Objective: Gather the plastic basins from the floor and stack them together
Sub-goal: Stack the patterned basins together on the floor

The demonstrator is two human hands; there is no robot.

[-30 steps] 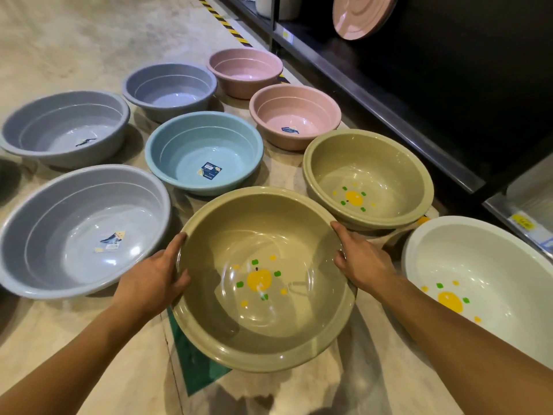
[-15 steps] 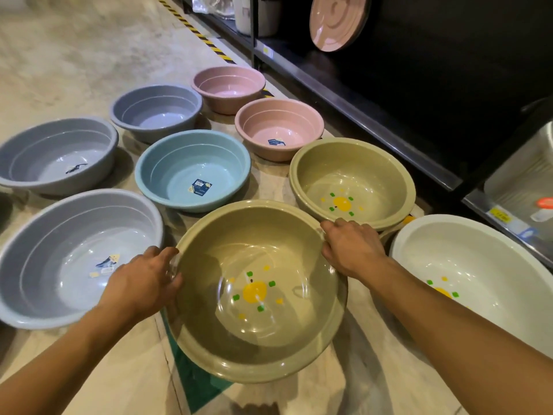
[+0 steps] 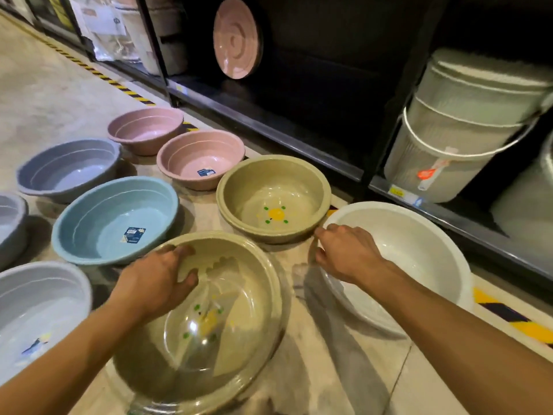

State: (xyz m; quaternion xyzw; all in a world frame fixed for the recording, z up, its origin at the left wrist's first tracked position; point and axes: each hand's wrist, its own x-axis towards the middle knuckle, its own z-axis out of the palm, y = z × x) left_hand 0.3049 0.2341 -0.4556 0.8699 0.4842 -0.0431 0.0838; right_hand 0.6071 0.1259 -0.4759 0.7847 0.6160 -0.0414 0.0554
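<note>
Right hand (image 3: 347, 253) now off olive basin (image 3: 239, 339)

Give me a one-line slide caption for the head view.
Left hand grips the near olive basin's rim while the right hand reaches the white basin's rim.

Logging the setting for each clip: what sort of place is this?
Most likely a shop aisle or stockroom for household plastics. Black shelving with a yellow price label on its edge holds stacked grey ribbed plastic buckets, yellow-and-black hazard tape lines the concrete floor, and the pink plastic basin carries a product sticker.
</note>
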